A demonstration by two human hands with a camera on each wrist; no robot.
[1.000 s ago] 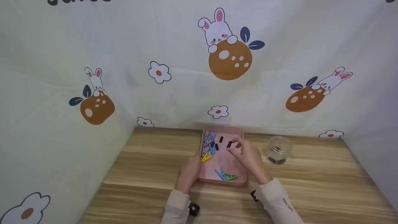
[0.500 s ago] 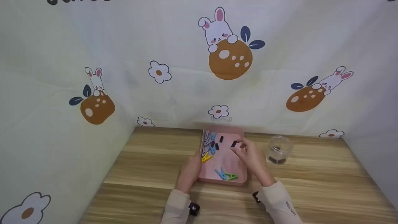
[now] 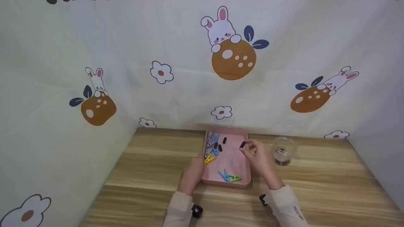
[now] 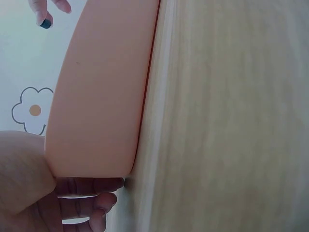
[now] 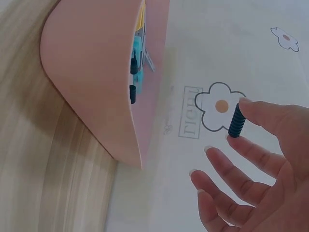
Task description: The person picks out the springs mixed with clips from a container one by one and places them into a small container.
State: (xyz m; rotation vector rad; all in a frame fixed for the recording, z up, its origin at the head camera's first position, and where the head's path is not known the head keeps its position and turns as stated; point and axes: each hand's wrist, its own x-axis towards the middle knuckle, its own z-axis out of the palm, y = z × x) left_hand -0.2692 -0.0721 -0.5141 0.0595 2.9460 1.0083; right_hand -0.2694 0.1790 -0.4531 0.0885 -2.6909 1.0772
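Observation:
Between thumb and index finger my right hand [image 3: 261,159] pinches a small black ribbed cylinder [image 5: 237,121], held above the tray's right rim; the other fingers are loosely bent. On the opposite side, my left hand [image 3: 193,172] grips the wall of the pink tray [image 4: 99,96], with its thumb partly hidden behind the rim. Several more black cylinders [image 3: 224,140] lie inside the tray. Clothespins are heaped along its left wall, a yellow clothespin [image 3: 209,159] among them. A blue clothespin [image 3: 223,175] and a green clothespin [image 3: 234,178] lie at the near end.
A clear round jar [image 3: 285,148] with black cylinders in it stands on the wooden table [image 3: 151,157], right of the tray. Behind the table hangs a pale curtain [image 3: 176,94] printed with rabbits, oranges and flowers.
My right hand has carried the black cylinder rightward, from over the inside of the tray to its right rim, nearer the jar. The left hand has stayed in place.

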